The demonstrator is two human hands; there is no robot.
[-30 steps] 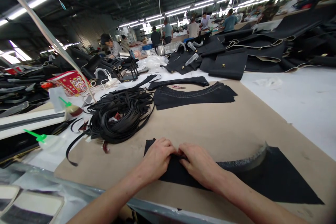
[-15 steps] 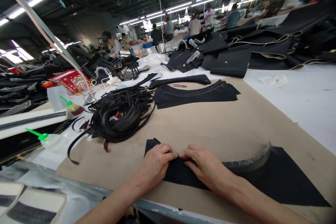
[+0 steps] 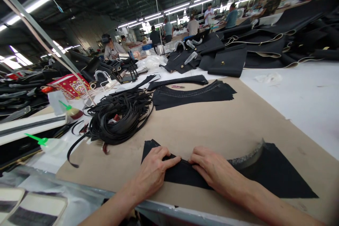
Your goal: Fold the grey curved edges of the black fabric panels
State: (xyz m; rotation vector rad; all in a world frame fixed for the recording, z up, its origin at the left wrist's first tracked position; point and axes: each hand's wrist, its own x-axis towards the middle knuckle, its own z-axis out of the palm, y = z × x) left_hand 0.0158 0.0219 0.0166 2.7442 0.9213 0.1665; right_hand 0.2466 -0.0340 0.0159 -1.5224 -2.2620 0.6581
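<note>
A black curved fabric piece [image 3: 280,173] lies near the table's front edge, its concave side facing away from me. Along that curve runs a pale, rough notched strip [image 3: 246,158], seen to the right of my hands. My left hand [image 3: 156,166] holds the curved edge on the left, with fingers bent over it and thumb stretched along it. Close by, my right hand [image 3: 208,164] grips the same edge between curled fingers and thumb. A short stretch of folded edge shows between the hands; the fabric beneath them is hidden.
Beyond my hands is a stack of curved black pieces [image 3: 193,95], with a small pink-handled tool [image 3: 178,86] behind it. A coil of black straps [image 3: 119,120] sits left, near green-tipped bottles [image 3: 50,144]. Black bag parts [image 3: 227,60] are piled behind; people work farther back.
My hands have moved slightly apart along the edge. The left thumb now stretches out where it was pinched before. The view has shifted a little, and the fabric appears slightly farther left.
</note>
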